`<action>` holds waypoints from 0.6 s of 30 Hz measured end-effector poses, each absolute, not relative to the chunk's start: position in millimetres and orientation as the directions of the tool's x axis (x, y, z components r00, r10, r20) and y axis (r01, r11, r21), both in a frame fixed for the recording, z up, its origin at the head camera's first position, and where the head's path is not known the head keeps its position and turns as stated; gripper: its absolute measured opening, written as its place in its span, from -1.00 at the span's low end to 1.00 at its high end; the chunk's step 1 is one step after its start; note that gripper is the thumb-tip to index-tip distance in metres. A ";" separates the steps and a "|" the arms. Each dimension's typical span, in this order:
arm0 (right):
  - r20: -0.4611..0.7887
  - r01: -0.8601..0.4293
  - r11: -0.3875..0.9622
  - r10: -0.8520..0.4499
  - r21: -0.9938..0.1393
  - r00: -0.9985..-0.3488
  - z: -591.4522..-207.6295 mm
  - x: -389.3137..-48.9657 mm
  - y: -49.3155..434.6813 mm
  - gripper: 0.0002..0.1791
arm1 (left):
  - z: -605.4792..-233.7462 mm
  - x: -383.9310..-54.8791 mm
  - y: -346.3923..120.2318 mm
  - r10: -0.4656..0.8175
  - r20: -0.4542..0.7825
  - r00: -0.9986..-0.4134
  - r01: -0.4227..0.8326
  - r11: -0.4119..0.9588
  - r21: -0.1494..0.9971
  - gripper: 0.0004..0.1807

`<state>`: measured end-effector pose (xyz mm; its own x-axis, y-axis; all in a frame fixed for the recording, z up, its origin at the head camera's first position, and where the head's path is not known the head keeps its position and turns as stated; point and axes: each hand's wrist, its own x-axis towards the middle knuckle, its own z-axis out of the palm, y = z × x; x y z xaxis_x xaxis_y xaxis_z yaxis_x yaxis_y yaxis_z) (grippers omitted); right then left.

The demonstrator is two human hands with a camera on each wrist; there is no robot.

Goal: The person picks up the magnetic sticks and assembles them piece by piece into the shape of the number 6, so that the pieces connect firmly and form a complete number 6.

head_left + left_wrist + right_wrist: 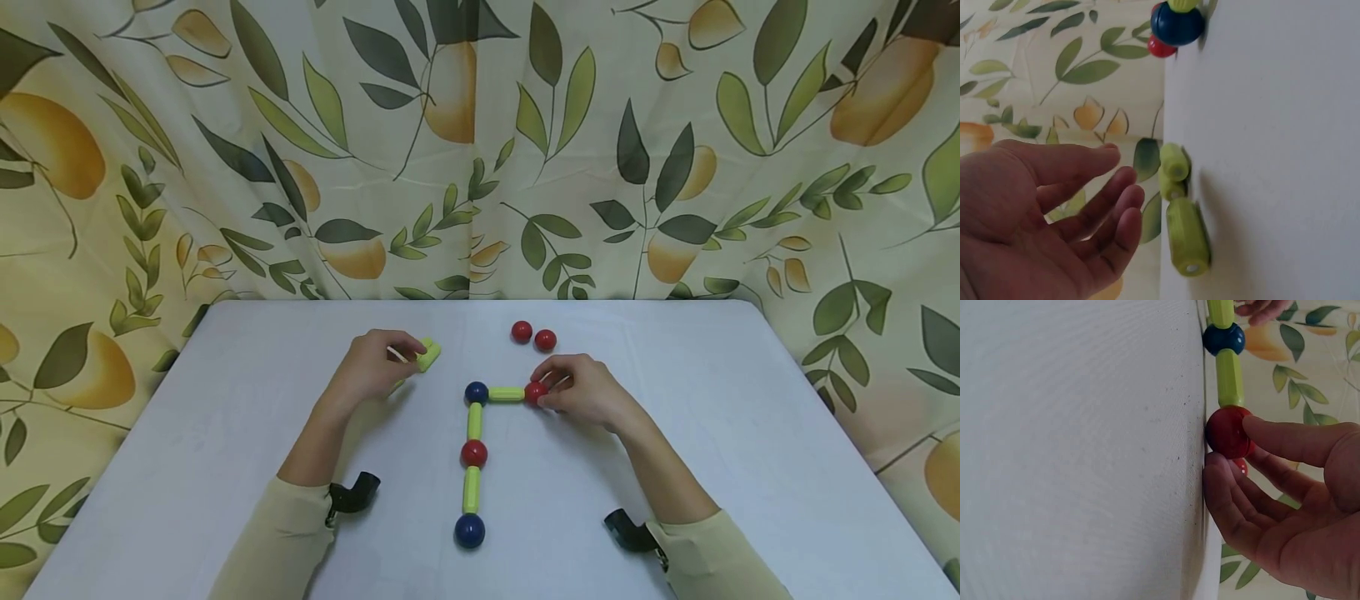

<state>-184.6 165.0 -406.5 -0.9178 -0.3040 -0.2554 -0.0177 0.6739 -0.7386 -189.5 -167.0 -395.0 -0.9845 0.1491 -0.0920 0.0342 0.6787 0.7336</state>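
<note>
My right hand (585, 390) pinches a red ball (1227, 432) between thumb and fingers. That ball sits at the end of a yellow-green rod (507, 394), whose other end meets a blue ball (476, 392). From there a second rod (475, 422) runs toward me to another red ball (473, 453). One more rod (471, 490) continues to a near blue ball (469, 531). On the left, my left hand (375, 365) holds nothing, fingers loosely bent. Beside its fingertips, several loose yellow-green rods (1187, 237) lie on the table, partly hidden by the hand in the head view.
Two loose red balls, one (521, 332) beside the other (545, 340), lie toward the back of the white table (300, 325). A leaf-and-fruit patterned curtain (555, 183) hangs behind the table. Black wrist cameras stick out from both sleeves.
</note>
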 end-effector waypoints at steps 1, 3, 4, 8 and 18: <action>-0.256 -0.016 0.673 -0.304 -0.740 -0.917 -406.6 -184.7 165.1 -0.67 | -394.5 -189.8 -169.7 0.143 -0.098 -0.985 0.028 0.690 0.723 -0.76; -0.256 -0.016 0.671 -0.305 -0.741 -0.918 -406.7 -184.8 165.4 -0.67 | -393.1 -190.2 -174.0 0.127 -0.119 -0.985 0.008 0.715 0.699 -0.76; -0.255 -0.016 0.670 -0.305 -0.742 -0.918 -406.8 -184.8 165.6 -0.67 | -392.3 -190.2 -175.3 0.113 -0.137 -0.984 -0.012 0.728 0.685 -0.76; -0.255 -0.013 0.669 -0.302 -0.743 -0.919 -406.6 -184.6 165.8 -0.66 | -389.0 -188.8 -178.9 0.084 -0.215 -0.973 -0.070 0.780 0.621 -0.70; -0.252 -0.017 0.665 -0.306 -0.746 -0.918 -406.8 -185.0 166.0 -0.64 | -393.0 -187.6 -183.0 0.106 -0.303 -0.947 -0.076 0.843 0.533 -0.62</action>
<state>-185.0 166.0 -406.8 -0.9180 -0.3059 -0.2524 -0.0165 0.6655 -0.7462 -187.6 -183.0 -393.0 -0.9470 0.1060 -0.3033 -0.0764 0.8426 0.5331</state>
